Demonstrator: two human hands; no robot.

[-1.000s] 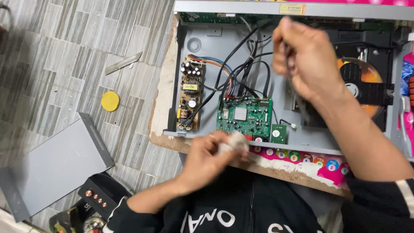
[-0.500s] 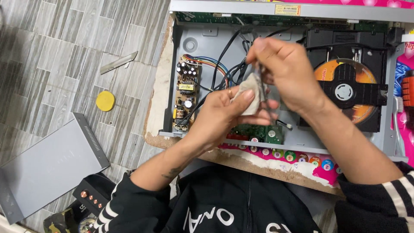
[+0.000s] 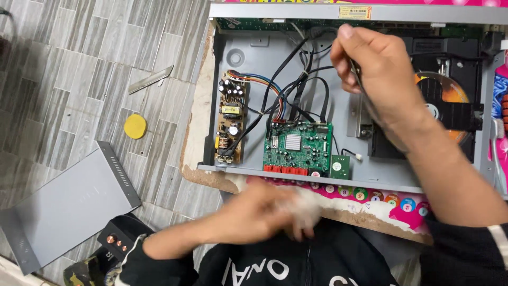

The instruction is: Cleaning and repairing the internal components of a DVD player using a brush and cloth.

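Right hand (image 3: 378, 69) pinching thin tool (image 3: 355, 74) above black wires (image 3: 296, 90) (green board (image 3: 298, 149) below).

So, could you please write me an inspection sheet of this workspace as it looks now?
Surface: worn board lying on a grey tiled floor.
Job's things: opened grey player chassis with green circuit board, brown power board and disc drive.
Clutter: yellow round lid, blade, removed grey cover.
Hands: right hand grips a thin metal tool over the chassis; left hand, blurred, holds a whitish wad at the near edge.
Cables: black and coloured wires cross the chassis loosely.
Surroundings: black device with copper knobs near the left sleeve.
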